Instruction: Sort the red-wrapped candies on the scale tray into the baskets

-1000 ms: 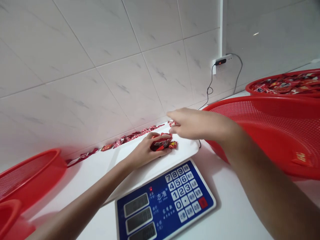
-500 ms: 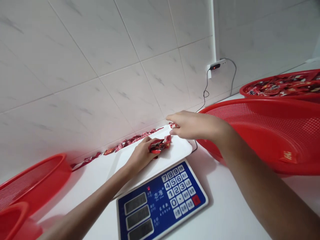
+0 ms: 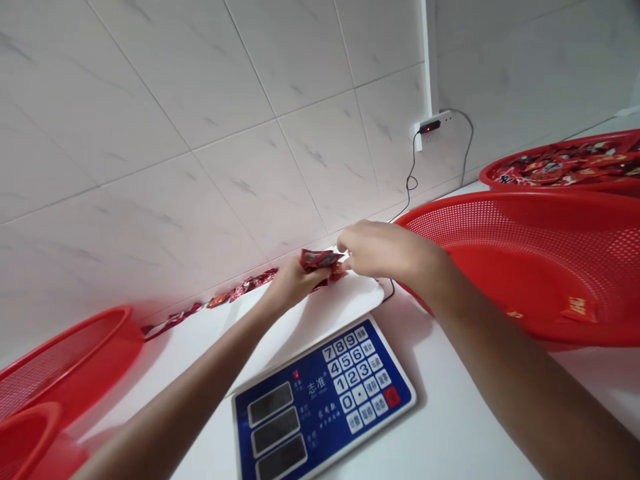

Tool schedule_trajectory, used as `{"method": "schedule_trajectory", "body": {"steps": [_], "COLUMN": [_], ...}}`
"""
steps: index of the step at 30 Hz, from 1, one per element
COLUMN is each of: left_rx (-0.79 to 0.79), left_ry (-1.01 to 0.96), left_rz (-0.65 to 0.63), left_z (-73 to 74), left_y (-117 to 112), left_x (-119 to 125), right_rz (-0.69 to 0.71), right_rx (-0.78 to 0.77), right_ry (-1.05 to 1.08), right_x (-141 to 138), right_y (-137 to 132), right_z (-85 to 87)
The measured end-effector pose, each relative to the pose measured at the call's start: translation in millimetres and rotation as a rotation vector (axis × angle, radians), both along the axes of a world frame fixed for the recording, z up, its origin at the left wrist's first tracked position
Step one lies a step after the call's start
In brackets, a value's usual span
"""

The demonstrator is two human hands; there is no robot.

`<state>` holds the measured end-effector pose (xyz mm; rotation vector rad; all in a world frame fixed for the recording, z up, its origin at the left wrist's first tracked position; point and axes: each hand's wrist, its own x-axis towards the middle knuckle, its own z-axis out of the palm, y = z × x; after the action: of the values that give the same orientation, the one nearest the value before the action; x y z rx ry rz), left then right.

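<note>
My left hand [image 3: 294,283] is closed around a small bunch of red wrapped packets [image 3: 320,259], held over the white weighing pan [image 3: 320,313] of a blue-and-white electronic scale [image 3: 325,400]. Close beside it on the right, my right hand [image 3: 373,248] has its fingers curled in at the packets' right end. A bit of red and white wrapper shows at those fingertips; the rest of what they grip is hidden. Along the wall behind the pan lies a row of red packets [image 3: 253,285].
A large red basket [image 3: 480,200] with a few red packets stands at right, under my right forearm. Behind it is a red basket heaped with packets [image 3: 570,167]. More red baskets [image 3: 110,340] stand at left. A thin cable [image 3: 414,163] hangs from the wall socket.
My left hand has lifted its packets off the pan and brought them up and away, against my right fingertips. The right hand has barely shifted.
</note>
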<state>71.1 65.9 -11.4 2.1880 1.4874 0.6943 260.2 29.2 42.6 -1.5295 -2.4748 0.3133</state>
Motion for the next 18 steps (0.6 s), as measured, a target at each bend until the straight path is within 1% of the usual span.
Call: {"method": "schedule_trajectory", "body": {"steps": [2,4,6,9,12,14,16,18], "left_rx": [-0.004,-0.014,-0.016,-0.009,0.002,0.015,0.031,0.067], "left_ry": [0.049,0.093,0.118,0.125,0.106,0.079,0.035,-0.034], "left_rz": [-0.036,-0.055,-0.054,-0.023,0.031,0.074,0.130,0.224], "left_z": [-5.0,-9.3,-12.1,-14.7,-15.2,-12.4,-5.4,5.8], "left_y": [4,3,-3,-14,-18,-18,-22,-37], "left_x": [13,18,17,8,-4,-17,-36,-62], "right_rz": [-0.071,-0.110,-0.106,-0.070,-0.026,-0.009,-0.001,0.002], "right_rx": [0.027,0.054,0.066,0.062,0.054,0.047,0.047,0.052], "right_ry": [-0.023,-0.031,-0.021,-0.004,0.008,0.001,-0.009,-0.011], "right_x": [5,9,10,8,4,2,0,0], "right_y": [1,1,0,-1,-2,-3,-2,-2], "right_z": [0.2,0.8,1.5,2.2,2.0,1.4,0.2,-1.2]}}
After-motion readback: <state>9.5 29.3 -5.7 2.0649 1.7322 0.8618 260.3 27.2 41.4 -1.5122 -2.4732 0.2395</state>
